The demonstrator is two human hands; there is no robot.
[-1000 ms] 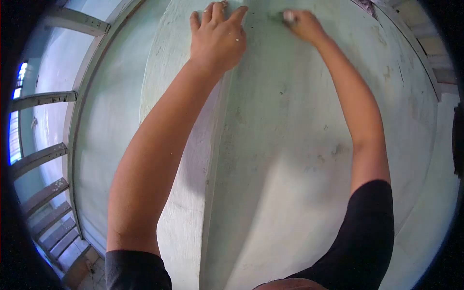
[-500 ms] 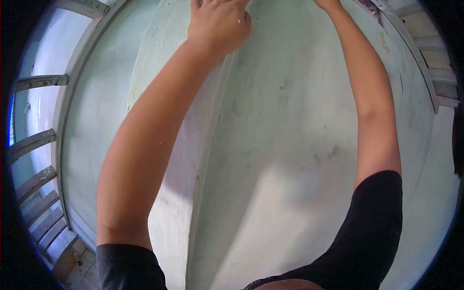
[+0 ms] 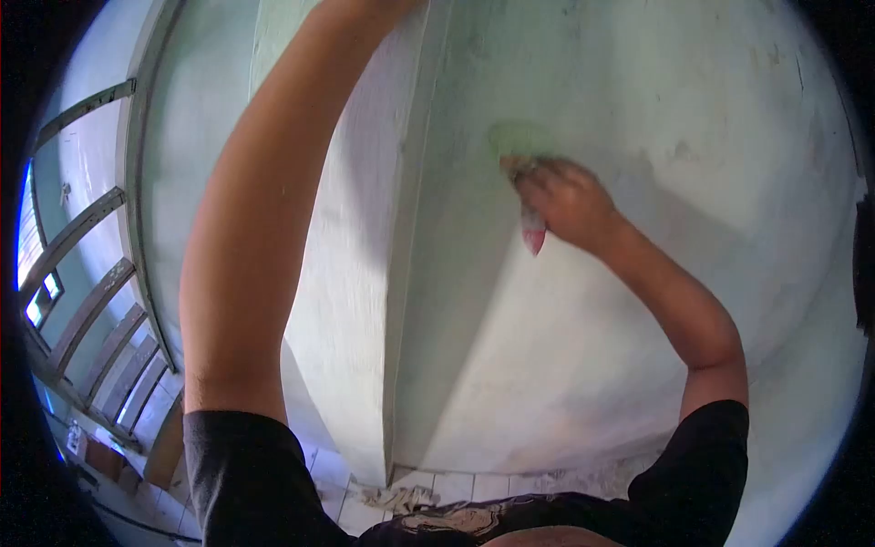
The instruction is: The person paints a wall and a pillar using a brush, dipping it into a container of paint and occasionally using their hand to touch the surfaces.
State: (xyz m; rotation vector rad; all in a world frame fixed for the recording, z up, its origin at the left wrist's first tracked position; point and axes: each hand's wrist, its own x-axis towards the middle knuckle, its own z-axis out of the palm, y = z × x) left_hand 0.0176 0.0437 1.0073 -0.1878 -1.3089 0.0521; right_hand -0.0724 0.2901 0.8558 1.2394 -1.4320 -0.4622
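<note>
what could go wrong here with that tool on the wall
The right hand presses a small tool with a red-tipped handle into a fresh green patch on the wall; uneven pressure could gouge or smear it. The left hand is raised out of view, so its bracing cannot be checked. A rag lies on the floor tiles below, a possible slip.

Setting: interior of a dwelling under renovation or repainting, seen close to a wall. A pale green plastered wall (image 3: 638,301) fills most of the view, with a projecting corner edge (image 3: 406,273) running vertically. The surface is marked by scuffs, stains and one fresh greener patch (image 3: 518,139). A window with slanted louvre slats (image 3: 87,319) is seen at left. A tiled floor (image 3: 456,488) is visible below, with a crumpled rag (image 3: 396,498) lying on it.
</note>
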